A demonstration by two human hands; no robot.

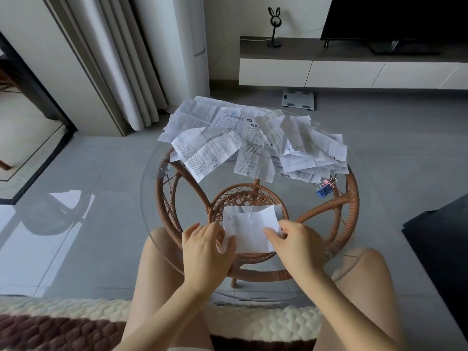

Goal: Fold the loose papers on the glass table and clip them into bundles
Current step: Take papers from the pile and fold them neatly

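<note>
Low in the middle of the frame, one creased white sheet [249, 230] lay over the near part of the round glass table [152, 198], held between two hands. One left hand [205, 247] pinched the sheet's left edge, its thumb lying on top of the paper and its fingers curled beneath. One right hand [296, 243] gripped the lower right corner, its fingers [269, 231] bent onto the paper. The sheet thus spanned the gap between both grips, with its upper edge free and pointing up the frame. Above it, across the far half of the table, spread one heap of loose papers [253, 140], printed leaflets and receipts overlapping too thickly to count. Just below the heap's right end sat one small cluster of binder clips [325, 187], blue ones and a pink one, packed too closely to number surely. Through the glass showed one rattan base [347, 198]. At the upper right stood one dark television [395, 19] on a low cabinet [354, 69], with one rabbit-eared stand [274, 26] to its left, and one bathroom scale [298, 98] lay on the floor below.
</note>
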